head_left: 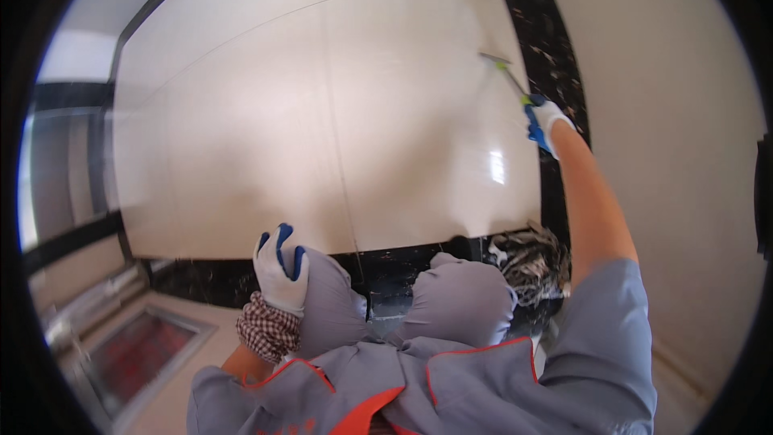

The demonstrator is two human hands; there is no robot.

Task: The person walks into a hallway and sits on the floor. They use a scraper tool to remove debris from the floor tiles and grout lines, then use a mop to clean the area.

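Clenched around the handle of a small squeegee (506,72), the right hand (546,122), in a white glove with blue fingers, reaches up and away on a bare, outstretched forearm, pressing the tool's blade against the upper right part of a glossy cream wall tile (322,113), just beside a black speckled stone strip (547,56) that runs up the wall. Nearer the body, the left hand (280,270), gloved the same way above a checked cuff (267,329), rests with fingers curled over the left knee (326,302); it grasps no tool. Both knees, in grey work trousers, are bent beneath a grey jacket with orange piping (451,387). Between the right knee (460,298) and the wall lies a wet, tangled mop head (531,262) on a dark speckled skirting (386,266). At lower left, a metal-framed floor panel (137,354) sits in the pale floor. Daylight glints off the tile near the right forearm.
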